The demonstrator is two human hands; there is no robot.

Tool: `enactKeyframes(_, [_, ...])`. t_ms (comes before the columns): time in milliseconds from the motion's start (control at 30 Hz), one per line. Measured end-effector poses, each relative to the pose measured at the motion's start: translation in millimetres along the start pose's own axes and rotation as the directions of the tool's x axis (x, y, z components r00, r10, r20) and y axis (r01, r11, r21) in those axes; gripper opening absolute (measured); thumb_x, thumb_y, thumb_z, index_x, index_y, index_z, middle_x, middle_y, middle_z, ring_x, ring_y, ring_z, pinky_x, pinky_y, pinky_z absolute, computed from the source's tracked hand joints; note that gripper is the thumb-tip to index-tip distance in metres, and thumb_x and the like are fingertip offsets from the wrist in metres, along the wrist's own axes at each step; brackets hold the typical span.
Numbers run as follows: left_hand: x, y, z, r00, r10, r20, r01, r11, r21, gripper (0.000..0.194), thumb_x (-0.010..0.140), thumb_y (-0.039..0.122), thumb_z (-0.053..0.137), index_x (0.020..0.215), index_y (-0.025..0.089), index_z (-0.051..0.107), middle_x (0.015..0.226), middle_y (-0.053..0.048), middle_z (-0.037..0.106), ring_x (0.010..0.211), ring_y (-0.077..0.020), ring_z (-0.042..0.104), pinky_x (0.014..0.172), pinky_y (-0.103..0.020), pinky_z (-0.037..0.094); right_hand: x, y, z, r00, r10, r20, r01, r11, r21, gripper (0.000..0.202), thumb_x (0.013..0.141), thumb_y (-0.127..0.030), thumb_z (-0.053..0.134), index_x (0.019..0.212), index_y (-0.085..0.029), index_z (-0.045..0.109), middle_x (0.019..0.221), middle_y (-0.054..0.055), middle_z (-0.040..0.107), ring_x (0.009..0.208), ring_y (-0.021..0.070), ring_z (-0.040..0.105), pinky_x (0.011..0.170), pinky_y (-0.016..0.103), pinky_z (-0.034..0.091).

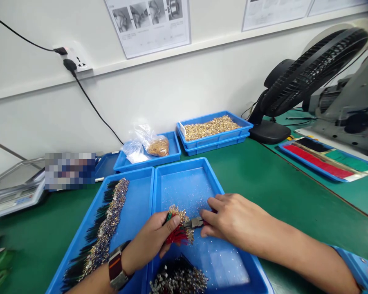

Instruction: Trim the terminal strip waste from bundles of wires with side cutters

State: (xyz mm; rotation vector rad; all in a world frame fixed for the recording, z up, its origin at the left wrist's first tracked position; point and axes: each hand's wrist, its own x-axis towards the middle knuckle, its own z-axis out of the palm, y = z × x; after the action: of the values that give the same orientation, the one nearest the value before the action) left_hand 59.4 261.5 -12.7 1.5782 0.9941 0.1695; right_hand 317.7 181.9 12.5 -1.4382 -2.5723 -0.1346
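Wire bundle [178, 233], red & green leads w/ gold-coloured tips, is in the L hand [151, 234], above the R-side blue tray [184, 183] on the green bench [248, 183]; L fingers closed on bundle, thumb across the top; R hand [233, 218] has fingers closed on pliers [196, 222], whose nose is at the bundle's R edge, among the tips.

Handling (est.): bundle prob. light; leads soft & flexible, tips hard & stiffer; insulation may be slippery, so individual pcs. could slide or fan out if grip slackens; tips & joints likely the fragile pts., easily bent or nicked by the pliers; take hold mid-bundle, across the leads, w/ thumb on top & fingers underneath, tips left exposed; grip firm, no crushing.

Adjacent: pile of dark leads w/ silvery ends [179, 279] in the same tray, nearest the wearer; long row of dark leads w/ shiny ends [110, 216] in the L-side blue tray [138, 204]; small bright specks on the R-side tray floor.

Vis. limits: L palm & thumb hide part of the leads; R fingers cover most of the plier handles; jaw opening & any pc. btwn the jaws can't be told; pile cut off at the lower frame edge; lead count n/a, too dense.
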Motion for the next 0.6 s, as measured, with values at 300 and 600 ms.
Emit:
enactKeyframes(300, [-0.6, 6.9, -9.1, 0.986, 0.009, 0.166, -0.011, 1.0, 0.009, 0.065, 0.097, 0.078, 0.053, 0.083, 0.016, 0.065, 0.069, -0.003, 0.071, 0.04, -0.0073, 0.04, 0.038, -0.023, 0.024, -0.8, 8.2, -3.8, 0.999, -0.007, -0.048, 0.01, 0.998, 0.065, 0.034, 0.105, -0.054, 0.062, 0.095, -0.022, 0.068, 0.084, 0.002, 0.062, 0.07, 0.0228, 0.058, 0.063, 0.038, 0.034])
enactKeyframes(600, [-1.0, -1.4, -17.5, 0.96, -0.054, 0.274, 0.061, 0.998, -0.015, 0.059, 0.097, 0.073, 0.061, 0.089, 0.015, 0.067, 0.072, -0.003, 0.074, 0.04, -0.0066, 0.042, 0.035, -0.021, 0.024, 0.1, 4.6, 0.6, 0.998, -0.057, -0.026, 0.058, 0.997, 0.056, 0.035, 0.105, -0.053, 0.064, 0.096, -0.02, 0.071, 0.087, 0.005, 0.065, 0.072, 0.0221, 0.059, 0.067, 0.037, 0.038])
